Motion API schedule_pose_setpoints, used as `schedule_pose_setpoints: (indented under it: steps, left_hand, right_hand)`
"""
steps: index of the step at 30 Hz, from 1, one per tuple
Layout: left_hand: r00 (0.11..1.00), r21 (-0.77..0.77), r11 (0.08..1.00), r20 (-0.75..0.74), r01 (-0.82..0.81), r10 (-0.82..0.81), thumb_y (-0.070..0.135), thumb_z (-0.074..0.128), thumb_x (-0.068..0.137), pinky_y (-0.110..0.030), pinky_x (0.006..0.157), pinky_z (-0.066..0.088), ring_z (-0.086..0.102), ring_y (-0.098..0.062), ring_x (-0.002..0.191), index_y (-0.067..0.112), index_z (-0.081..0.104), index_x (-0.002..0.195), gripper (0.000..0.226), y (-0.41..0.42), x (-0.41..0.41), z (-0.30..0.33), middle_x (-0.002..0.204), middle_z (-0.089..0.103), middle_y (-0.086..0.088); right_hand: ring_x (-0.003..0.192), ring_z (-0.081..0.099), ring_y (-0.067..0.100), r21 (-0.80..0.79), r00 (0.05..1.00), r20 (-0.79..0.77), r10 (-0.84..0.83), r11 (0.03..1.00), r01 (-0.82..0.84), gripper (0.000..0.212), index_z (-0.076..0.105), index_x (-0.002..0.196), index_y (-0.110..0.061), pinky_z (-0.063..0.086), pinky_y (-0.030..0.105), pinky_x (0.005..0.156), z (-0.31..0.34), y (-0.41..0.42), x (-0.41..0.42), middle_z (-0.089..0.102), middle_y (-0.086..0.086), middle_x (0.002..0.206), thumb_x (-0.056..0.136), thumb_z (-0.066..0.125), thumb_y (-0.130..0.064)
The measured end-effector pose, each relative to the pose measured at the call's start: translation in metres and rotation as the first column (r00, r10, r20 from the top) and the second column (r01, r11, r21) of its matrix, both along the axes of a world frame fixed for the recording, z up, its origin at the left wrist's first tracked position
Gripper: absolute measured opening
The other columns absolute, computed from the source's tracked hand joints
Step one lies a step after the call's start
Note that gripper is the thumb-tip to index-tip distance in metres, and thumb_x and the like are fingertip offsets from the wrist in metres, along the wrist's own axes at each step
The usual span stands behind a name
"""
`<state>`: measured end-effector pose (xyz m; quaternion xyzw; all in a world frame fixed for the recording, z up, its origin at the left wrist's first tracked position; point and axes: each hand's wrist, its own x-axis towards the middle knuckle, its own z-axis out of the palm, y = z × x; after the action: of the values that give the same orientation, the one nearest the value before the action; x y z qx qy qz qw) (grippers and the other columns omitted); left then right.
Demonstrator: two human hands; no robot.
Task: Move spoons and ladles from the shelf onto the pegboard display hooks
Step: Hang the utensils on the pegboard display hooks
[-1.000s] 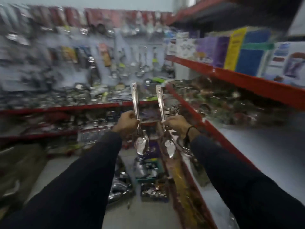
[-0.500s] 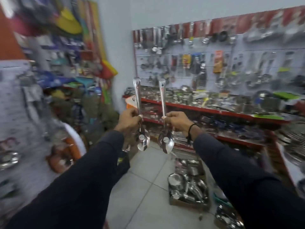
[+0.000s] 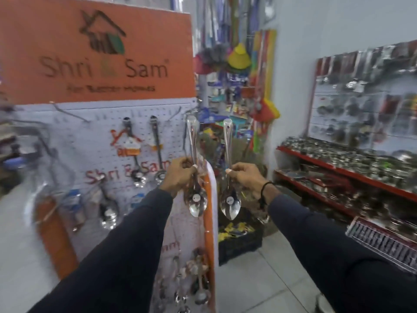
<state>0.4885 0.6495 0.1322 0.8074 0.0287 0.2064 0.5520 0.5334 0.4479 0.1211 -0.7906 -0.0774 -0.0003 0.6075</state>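
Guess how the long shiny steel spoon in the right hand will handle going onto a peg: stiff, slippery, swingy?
The long steel spoon looks rigid: its handle runs straight above the right hand. The polished, mirror-like metal is probably slippery in a light fingertip pinch. Its broad bowl hangs lowest, so it is likely bottom-heavy and may swing on the white pegboard hook.

Even indoor light, motion blur, wide-angle bending at edges.
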Motion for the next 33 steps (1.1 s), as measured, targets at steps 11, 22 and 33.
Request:
schedule_pose_setpoints:
  steps: [11,22,33]
  left_hand:
    - [0.948,0.015,0.948,-0.005,-0.319,0.319,0.008,0.062,0.092,-0.049,0.092,0.058,0.071,-0.031,0.100,0.005,0.066,0.113,0.022,0.113,-0.047,0.012,0.105,0.074,-0.013]
    - [0.963,0.080,0.962,-0.039,-0.263,0.266,0.013,0.056,0.099,-0.031,0.081,0.054,0.068,-0.024,0.099,0.007,0.067,0.117,0.022,0.158,-0.035,0.011,0.113,0.072,-0.010]
    - [0.963,0.131,0.955,-0.003,-0.267,0.270,0.017,0.051,0.102,-0.026,0.079,0.045,0.061,-0.020,0.110,0.009,0.063,0.126,0.028,0.169,-0.022,-0.001,0.127,0.067,-0.007]
  right_hand:
    - [0.054,0.048,0.011,-0.008,0.959,0.047,0.279,0.960,-0.279,0.023,0.068,0.109,0.004,0.039,0.014,0.036,0.022,0.113,-0.016,0.072,0.023,0.101,0.093,0.066,-0.013]
    - [0.059,0.048,0.008,-0.155,0.929,0.053,0.367,0.922,-0.356,0.030,0.066,0.122,-0.002,0.034,0.012,0.038,0.043,0.167,-0.003,0.071,0.016,0.121,0.094,0.065,-0.014]
    - [0.071,0.057,0.006,-0.198,0.910,0.061,0.410,0.898,-0.392,0.028,0.066,0.119,-0.006,0.039,0.006,0.039,0.046,0.178,0.016,0.069,0.009,0.109,0.093,0.066,-0.016]
